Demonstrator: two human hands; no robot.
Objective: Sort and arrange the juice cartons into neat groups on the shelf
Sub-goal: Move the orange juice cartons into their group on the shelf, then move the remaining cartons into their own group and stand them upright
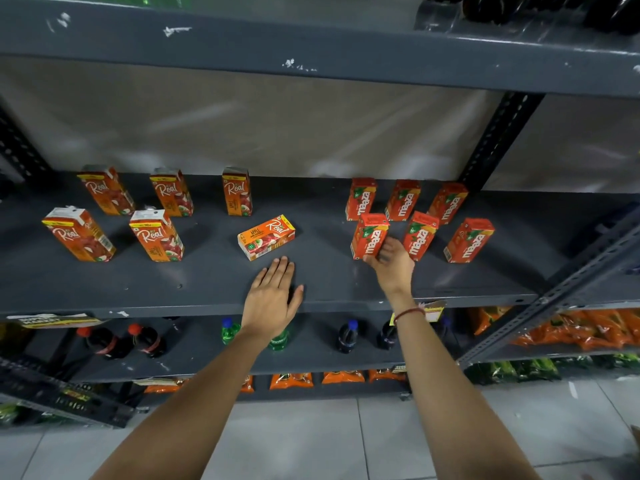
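A dark grey metal shelf [207,282] is seen from above, with two groups of juice cartons set out on it. On the left side, five Real cartons are stood upright in two rows: three at the back [107,190] [172,192] [237,192] and two nearer the front edge [80,234] [157,236]. A sixth Real apple carton [266,237] is laid flat on its side near the middle of the shelf, well apart from the standing ones. On the right side, six Maaza cartons are grouped in two rows, three behind [360,199] [402,200] [448,202] and three in front, the two free front ones being [420,235] and [469,240]. The front-left Maaza carton [370,235] is gripped at its lower part by the right hand [393,263], whose grip is closed around it, the thumb at the carton's bottom edge; a red thread band [408,314] is worn on that wrist. The left hand [273,297] is held flat and palm down over the front part of the shelf, its grip spread apart and empty, with the fingertips [282,263] just short of the lying Real carton and not touching it. Whether the palm rests on the shelf cannot be told. On the shelf below, dark and green bottles [346,336] are stood, and orange packets [291,381] are seen lower still, above a tiled floor [311,438].
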